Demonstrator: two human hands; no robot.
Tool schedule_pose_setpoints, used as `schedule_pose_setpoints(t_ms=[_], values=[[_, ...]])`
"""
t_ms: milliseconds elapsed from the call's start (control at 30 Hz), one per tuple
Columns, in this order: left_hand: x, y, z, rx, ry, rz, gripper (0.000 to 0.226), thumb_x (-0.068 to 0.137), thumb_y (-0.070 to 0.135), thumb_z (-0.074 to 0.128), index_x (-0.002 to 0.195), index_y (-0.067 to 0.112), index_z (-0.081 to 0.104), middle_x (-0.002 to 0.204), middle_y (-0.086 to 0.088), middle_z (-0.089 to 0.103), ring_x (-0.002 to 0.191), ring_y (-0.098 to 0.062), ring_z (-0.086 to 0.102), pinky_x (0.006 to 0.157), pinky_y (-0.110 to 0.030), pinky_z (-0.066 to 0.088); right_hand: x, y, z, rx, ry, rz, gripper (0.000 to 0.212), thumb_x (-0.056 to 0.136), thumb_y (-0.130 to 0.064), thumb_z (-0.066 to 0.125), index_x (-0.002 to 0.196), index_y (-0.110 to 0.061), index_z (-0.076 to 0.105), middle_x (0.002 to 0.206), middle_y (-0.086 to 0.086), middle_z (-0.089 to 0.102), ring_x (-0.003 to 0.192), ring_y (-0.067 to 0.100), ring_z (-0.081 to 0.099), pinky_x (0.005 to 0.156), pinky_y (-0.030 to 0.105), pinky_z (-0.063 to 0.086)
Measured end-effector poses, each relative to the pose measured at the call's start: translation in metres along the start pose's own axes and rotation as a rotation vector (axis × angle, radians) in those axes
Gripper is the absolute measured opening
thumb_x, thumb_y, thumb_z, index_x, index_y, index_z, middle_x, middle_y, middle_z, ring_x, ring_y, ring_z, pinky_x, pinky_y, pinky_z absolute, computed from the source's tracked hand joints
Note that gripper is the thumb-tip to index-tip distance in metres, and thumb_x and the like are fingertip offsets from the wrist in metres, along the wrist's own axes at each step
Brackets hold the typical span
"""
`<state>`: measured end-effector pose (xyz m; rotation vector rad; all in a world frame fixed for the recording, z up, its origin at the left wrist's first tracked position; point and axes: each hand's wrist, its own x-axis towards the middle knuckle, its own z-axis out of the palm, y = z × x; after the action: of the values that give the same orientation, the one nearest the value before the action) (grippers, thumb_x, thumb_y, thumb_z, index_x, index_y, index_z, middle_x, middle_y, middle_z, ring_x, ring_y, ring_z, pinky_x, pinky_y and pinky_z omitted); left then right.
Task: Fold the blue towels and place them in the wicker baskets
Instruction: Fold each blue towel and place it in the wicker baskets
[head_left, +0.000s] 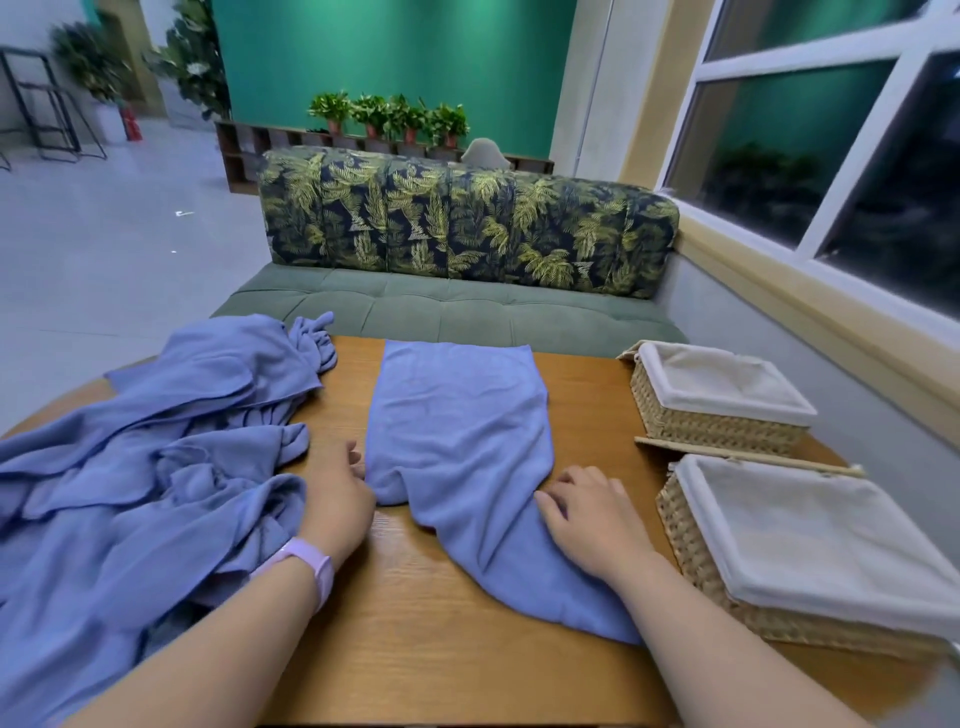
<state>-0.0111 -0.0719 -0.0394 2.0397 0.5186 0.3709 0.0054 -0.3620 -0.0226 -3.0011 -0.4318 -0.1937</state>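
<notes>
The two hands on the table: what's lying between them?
In the head view, the near end of the spread blue towel lies between the left hand and right hand, on the wooden table.

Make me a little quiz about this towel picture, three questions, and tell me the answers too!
1. True or false: both wicker baskets already hold a blue towel.
2. Which hand wears the pink wristband?
3. The towel pile lies: A) left of the spread towel, B) inside the near basket, C) on the sofa.

Key: 1. False, the near one and the far basket show only their white liners. 2. The left hand. 3. A.
</notes>
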Motion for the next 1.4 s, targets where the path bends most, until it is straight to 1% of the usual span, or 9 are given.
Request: schedule_pose_setpoints(t_ms=[167, 300, 633, 733, 800, 933, 1067, 1233, 1400], values=[[-0.013, 0.002, -0.002, -0.195, -0.050, -0.231, 0.054, 0.082, 0.003, 0.064, 0.135, 0.002, 0.049, 0.117, -0.007, 0.066, 0.109, -0.029, 0.062, 0.091, -0.036, 0.048, -0.020, -0.023, -0.003, 0.114, -0.110, -0.001, 0.051, 0.090, -0.069, 0.037, 0.109, -0.030, 0.064, 0.113, -0.009, 0.057, 0.111, 0.016, 0.048, 0.093, 0.036, 0.037], [-0.030, 0.010, -0.005, -0.457, -0.157, -0.365, 0.019, 0.079, -0.004, 0.064, 0.078, 0.012, 0.054, 0.081, -0.009, 0.060, 0.071, -0.021, 0.057, 0.066, -0.031, 0.048, -0.026, -0.037, -0.013, 0.297, -0.082, 0.139, 0.021, 0.091, -0.040, 0.053, 0.097, -0.020, 0.057, 0.098, -0.005, 0.057, 0.095, 0.022, 0.055, 0.077, 0.035, 0.039], [-0.054, 0.023, 0.006, -0.782, -0.450, -0.482, 0.027, 0.093, -0.014, 0.046, 0.111, -0.001, 0.062, 0.107, -0.013, 0.072, 0.090, -0.023, 0.070, 0.068, -0.027, 0.059, -0.035, -0.064, -0.027, 0.747, -0.348, 0.389, 0.033, 0.093, -0.010, 0.052, 0.062, -0.019, 0.043, 0.059, -0.003, 0.043, 0.051, 0.008, 0.037, 0.040, 0.015, 0.026], [-0.057, 0.027, 0.013, -0.811, -0.479, -0.497, 0.021, 0.101, -0.005, 0.043, 0.109, 0.001, 0.061, 0.091, -0.011, 0.075, 0.071, -0.018, 0.074, 0.055, -0.023, 0.059, -0.039, -0.067, -0.030, 1.087, -0.508, 0.560, 0.016, 0.094, -0.013, 0.048, 0.088, -0.012, 0.063, 0.073, 0.007, 0.062, 0.061, 0.018, 0.055, 0.056, 0.022, 0.047], [-0.058, 0.032, 0.015, -0.807, -0.489, -0.480, 0.023, 0.104, 0.001, 0.040, 0.106, 0.005, 0.063, 0.083, -0.008, 0.077, 0.064, -0.015, 0.074, 0.053, -0.022, 0.058, -0.039, -0.068, -0.029, 1.274, -0.554, 0.629, 0.030, 0.101, -0.030, 0.046, 0.102, -0.009, 0.068, 0.087, 0.009, 0.074, 0.081, 0.025, 0.067, 0.073, 0.032, 0.056], [-0.056, 0.036, 0.007, -0.750, -0.516, -0.386, 0.030, 0.103, -0.004, 0.033, 0.104, 0.001, 0.063, 0.089, -0.014, 0.076, 0.079, -0.025, 0.074, 0.062, -0.029, 0.061, -0.038, -0.070, -0.025, 1.423, -0.477, 0.708, 0.042, 0.100, -0.046, 0.054, 0.110, -0.010, 0.071, 0.099, 0.013, 0.076, 0.089, 0.027, 0.071, 0.072, 0.031, 0.056], [-0.049, 0.030, -0.005, -0.511, -0.424, -0.202, 0.011, 0.093, -0.001, 0.060, 0.097, -0.004, 0.070, 0.091, -0.017, 0.072, 0.086, -0.029, 0.066, 0.080, -0.037, 0.054, -0.033, -0.076, -0.014, 1.482, -0.404, 0.716, 0.040, 0.096, -0.044, 0.064, 0.107, -0.007, 0.073, 0.096, 0.014, 0.077, 0.093, 0.030, 0.072, 0.075, 0.034, 0.057], [-0.028, 0.021, -0.007, -0.522, -0.238, -0.160, 0.010, 0.096, 0.006, 0.051, 0.094, -0.002, 0.057, 0.090, -0.035, 0.065, 0.078, -0.033, 0.064, 0.078, -0.049, 0.052, -0.024, -0.081, -0.001, 1.401, -0.188, 0.714, 0.020, 0.089, -0.026, 0.067, 0.094, -0.008, 0.075, 0.096, 0.015, 0.077, 0.087, 0.027, 0.073, 0.081, 0.041, 0.059], [-0.029, 0.024, -0.020, -0.449, -0.042, -0.130, 0.017, 0.098, 0.008, 0.047, 0.083, 0.011, 0.055, 0.072, -0.013, 0.059, 0.065, -0.022, 0.053, 0.059, -0.031, 0.042, -0.012, -0.077, -0.004, 1.456, 0.021, 0.745, 0.023, 0.077, -0.025, 0.067, 0.082, -0.003, 0.073, 0.097, 0.019, 0.074, 0.082, 0.022, 0.067, 0.082, 0.046, 0.057]])
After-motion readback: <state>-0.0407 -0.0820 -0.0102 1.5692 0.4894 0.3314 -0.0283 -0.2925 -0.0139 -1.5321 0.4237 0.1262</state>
